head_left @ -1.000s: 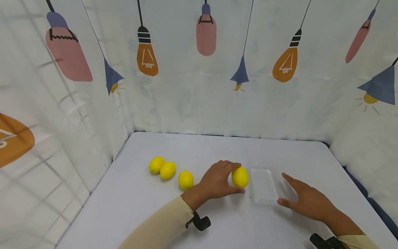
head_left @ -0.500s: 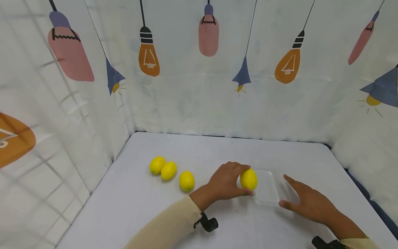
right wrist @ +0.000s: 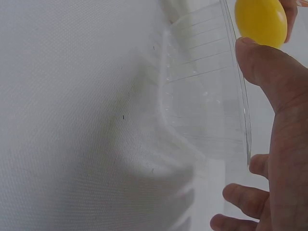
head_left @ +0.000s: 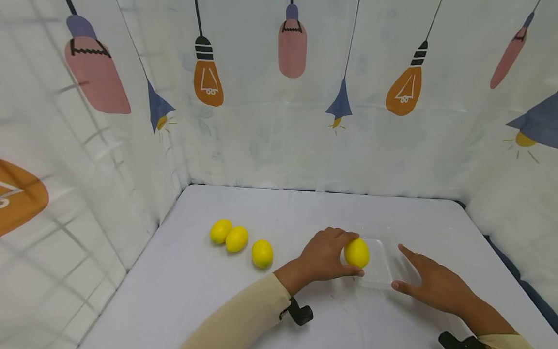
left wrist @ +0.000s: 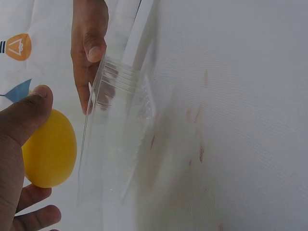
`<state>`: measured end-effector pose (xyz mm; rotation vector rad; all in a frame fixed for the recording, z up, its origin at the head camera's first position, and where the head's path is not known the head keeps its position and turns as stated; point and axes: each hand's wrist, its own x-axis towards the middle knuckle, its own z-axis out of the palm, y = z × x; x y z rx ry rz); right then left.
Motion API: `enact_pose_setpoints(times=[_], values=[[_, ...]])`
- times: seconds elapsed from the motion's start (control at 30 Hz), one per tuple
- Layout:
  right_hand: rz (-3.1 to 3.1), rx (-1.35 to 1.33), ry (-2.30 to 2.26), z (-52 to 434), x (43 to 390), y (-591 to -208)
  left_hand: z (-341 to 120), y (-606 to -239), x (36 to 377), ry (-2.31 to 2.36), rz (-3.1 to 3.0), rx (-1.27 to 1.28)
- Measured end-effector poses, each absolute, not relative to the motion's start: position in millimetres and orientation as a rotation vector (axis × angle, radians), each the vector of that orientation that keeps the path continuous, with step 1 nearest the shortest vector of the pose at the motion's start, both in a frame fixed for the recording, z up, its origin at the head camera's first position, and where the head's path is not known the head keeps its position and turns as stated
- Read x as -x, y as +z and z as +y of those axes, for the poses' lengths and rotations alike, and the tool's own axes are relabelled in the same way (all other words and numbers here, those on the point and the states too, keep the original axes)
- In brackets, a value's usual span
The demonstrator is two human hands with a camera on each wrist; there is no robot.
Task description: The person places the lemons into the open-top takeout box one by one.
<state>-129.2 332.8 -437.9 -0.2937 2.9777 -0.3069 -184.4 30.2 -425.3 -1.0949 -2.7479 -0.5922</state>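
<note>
My left hand (head_left: 331, 254) grips a yellow lemon (head_left: 356, 252) between thumb and fingers, holding it at the left rim of a clear plastic tray (head_left: 378, 269). The left wrist view shows the same lemon (left wrist: 49, 149) beside the tray (left wrist: 115, 144). My right hand (head_left: 429, 283) lies flat on the table against the tray's right side, fingers straight; its thumb (right wrist: 269, 72) touches the tray's rim (right wrist: 240, 96). Three more lemons (head_left: 237, 239) lie in a row on the table to the left.
The white table (head_left: 305, 213) is walled by a white curtain printed with lamps (head_left: 292, 48) at the back and both sides. A black wrist mount (head_left: 301, 314) sits under my left sleeve.
My left hand has carried the lemon to the right, from just left of the tray to over its left rim. The right hand has stayed beside the tray.
</note>
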Motion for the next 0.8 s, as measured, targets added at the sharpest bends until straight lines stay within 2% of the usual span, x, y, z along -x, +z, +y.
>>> enact_pose_setpoints(times=[0.8], values=[[2.965, 0.299, -0.300, 334, 132, -440, 55, -429, 188, -0.498, -2.763, 1.110]])
